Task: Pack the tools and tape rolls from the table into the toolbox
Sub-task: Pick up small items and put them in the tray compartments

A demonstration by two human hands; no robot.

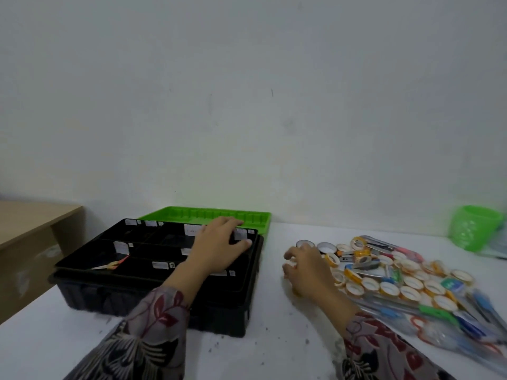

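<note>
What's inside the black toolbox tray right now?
One small orange-handled tool lies in the front-left compartment of the tray; white labels sit on the dividers. Other visible compartments look empty. The left hand covers part of the right-side compartments, hiding whatever is there.

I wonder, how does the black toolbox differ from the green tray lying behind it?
The black toolbox is nearer and divided into labelled compartments, one holding a tool; the green tray lies behind it by the wall, with a row of narrow slots. Both are rectangular and open-topped.
</note>
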